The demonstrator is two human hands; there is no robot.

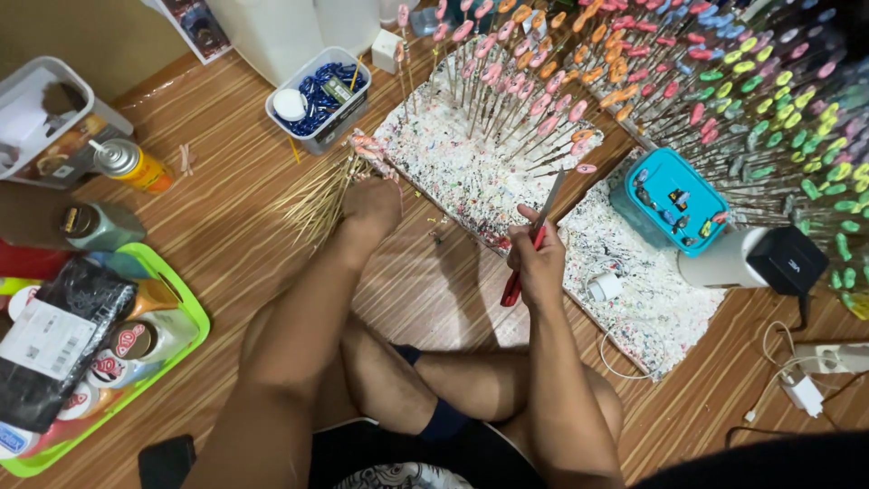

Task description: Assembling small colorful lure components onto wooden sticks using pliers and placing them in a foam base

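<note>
Red-handled scissors (536, 237) up in the right hand (539, 263), fingers wrapped tight round the handles, blades pointing at the paint-speckled foam board (471, 172). Left hand (370, 205) closes on a bundle of bamboo skewers (317, 195) on the wood floor (226, 235). Teal box (674, 195) just right.

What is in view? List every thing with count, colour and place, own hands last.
painted pieces on sticks: many, pink, orange, red, green, upright at top.
foam board: one, white, paint-speckled, centre.
bare skewers: a bundle, tan, under the left hand.
pliers: one, red-handled, in the right hand.
teal box: one, right of centre.
white tub: one, holding blue pieces, top centre.
spray cans: several, left, some in the green tray.
left hand: on the skewers.
right hand: gripping the pliers.
</note>
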